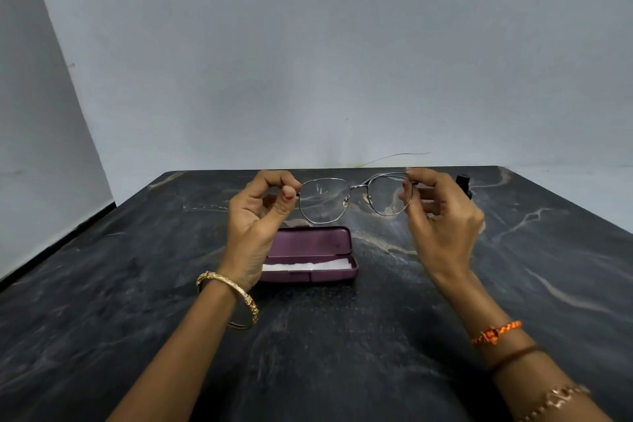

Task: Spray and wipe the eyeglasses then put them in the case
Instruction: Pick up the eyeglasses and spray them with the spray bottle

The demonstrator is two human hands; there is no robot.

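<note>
We hold the eyeglasses [352, 197] aloft above the open case [310, 255], left hand [255, 212] and right hand [442, 216] each pinching a hinge end in its fingers; a twist could bend the thin frame, though the dark surface [137, 301] offers ample room.

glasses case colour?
Purple, lid open, white cloth inside; the case shows only in the head view.

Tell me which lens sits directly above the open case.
The lens pinched beside the left hand hangs above the purple case; the lens by the right hand hangs over bare table.
</note>
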